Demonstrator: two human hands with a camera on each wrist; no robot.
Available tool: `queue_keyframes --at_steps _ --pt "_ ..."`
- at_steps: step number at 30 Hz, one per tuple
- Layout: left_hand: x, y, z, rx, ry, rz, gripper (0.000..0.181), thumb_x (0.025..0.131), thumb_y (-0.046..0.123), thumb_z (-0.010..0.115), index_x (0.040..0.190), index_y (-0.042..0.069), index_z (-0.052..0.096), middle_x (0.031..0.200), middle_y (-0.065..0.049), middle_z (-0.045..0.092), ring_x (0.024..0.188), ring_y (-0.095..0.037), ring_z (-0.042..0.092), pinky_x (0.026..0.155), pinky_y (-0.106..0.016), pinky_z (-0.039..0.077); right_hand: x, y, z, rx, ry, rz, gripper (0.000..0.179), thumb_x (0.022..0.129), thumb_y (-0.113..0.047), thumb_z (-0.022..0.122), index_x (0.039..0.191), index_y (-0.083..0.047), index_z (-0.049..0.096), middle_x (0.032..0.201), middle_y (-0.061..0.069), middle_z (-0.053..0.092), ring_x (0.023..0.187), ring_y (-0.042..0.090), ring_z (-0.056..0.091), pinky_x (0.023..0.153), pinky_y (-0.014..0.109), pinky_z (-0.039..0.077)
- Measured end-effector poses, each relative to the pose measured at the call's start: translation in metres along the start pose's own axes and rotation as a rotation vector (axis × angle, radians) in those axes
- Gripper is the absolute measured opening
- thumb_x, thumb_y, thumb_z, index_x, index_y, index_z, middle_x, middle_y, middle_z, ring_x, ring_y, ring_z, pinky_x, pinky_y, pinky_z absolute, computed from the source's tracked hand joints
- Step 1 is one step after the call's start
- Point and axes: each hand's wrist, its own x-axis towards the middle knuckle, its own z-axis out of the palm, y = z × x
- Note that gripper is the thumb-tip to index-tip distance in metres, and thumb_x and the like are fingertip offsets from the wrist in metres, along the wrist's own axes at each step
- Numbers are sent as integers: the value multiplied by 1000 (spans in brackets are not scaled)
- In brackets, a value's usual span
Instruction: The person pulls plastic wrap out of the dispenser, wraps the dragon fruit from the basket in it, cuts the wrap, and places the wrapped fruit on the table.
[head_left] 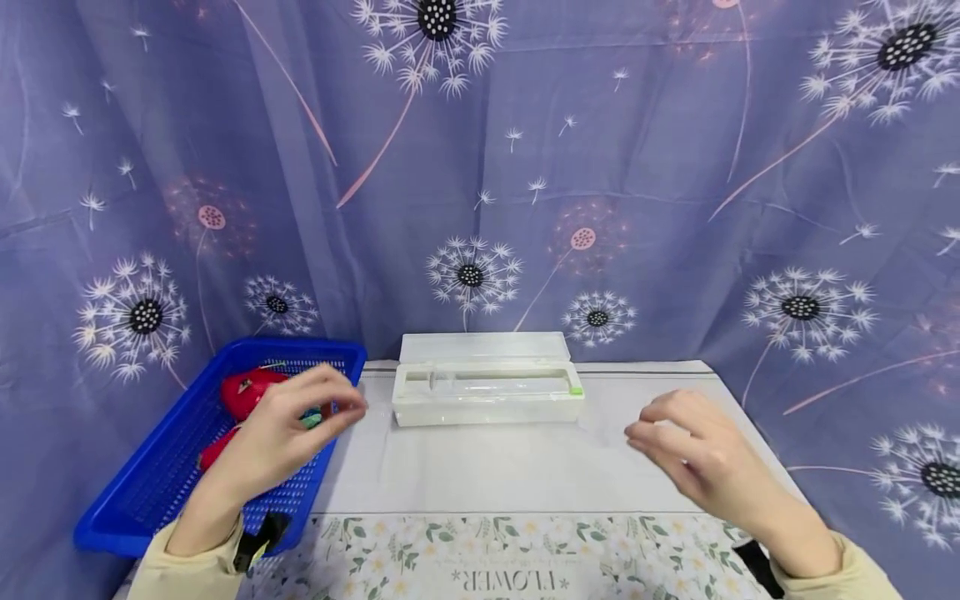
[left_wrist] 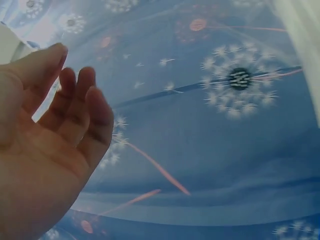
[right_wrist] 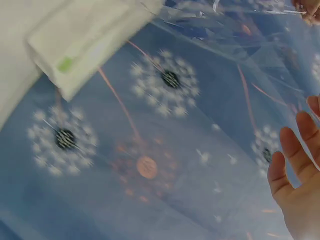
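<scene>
A sheet of clear plastic film (right_wrist: 220, 22) shows as shiny creases in the right wrist view; it barely shows in the head view. My left hand (head_left: 288, 425) is raised beside the blue basket, thumb and forefinger together at the film's left side. On the right, my right hand (head_left: 693, 454) hovers above the table, thumb and fingertips pinched at the film's other side. Between and beyond both hands stands a white cling film box (head_left: 487, 410), its lid (head_left: 483, 347) raised at the back. A clear roll (head_left: 498, 386) lies inside it.
At the left, a blue basket (head_left: 120, 508) holds red items (head_left: 247, 392) and something turquoise, partly behind my left hand. The white tabletop (head_left: 480, 471) has a floral cloth (head_left: 420, 550) along its front. A dandelion-print curtain (head_left: 480, 150) hangs at the back and sides.
</scene>
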Motion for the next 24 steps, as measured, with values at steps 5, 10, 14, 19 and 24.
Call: queue_keyframes --at_steps 5,10,14,19,24 --pt "-31 -15 15 -48 -89 -52 36 85 -4 72 103 27 68 96 10 59 80 -5 56 66 -21 50 -22 -9 11 38 -58 32 25 101 -19 56 88 -5 73 85 3 62 74 18 55 67 28 39" --pt "-55 -25 27 -70 -191 -26 29 88 4 71 101 29 67 101 9 54 87 -8 54 69 -24 47 -35 -18 17 58 -102 33 22 101 -19 56 90 -8 72 87 1 62 74 17 53 67 25 38" --pt "-71 -23 31 -72 -315 -39 21 93 14 69 99 34 65 112 10 54 99 -10 54 71 -24 47 -47 -25 20 100 -161 41 19 101 -19 55 92 -11 70 91 -2 61 78 15 54 68 23 37" --pt "-83 -19 43 -42 -471 -72 19 95 20 66 92 39 62 121 14 56 110 -12 53 80 -29 50 -71 -35 27 114 -303 84 17 103 -22 51 97 -19 67 98 -8 58 85 11 52 74 21 38" --pt "-89 -22 61 -147 -608 -59 19 93 14 65 93 33 63 121 13 61 113 -9 56 91 -31 48 -94 -47 37 145 -452 140 9 98 -23 59 96 -29 65 104 -13 54 89 5 48 78 19 36"
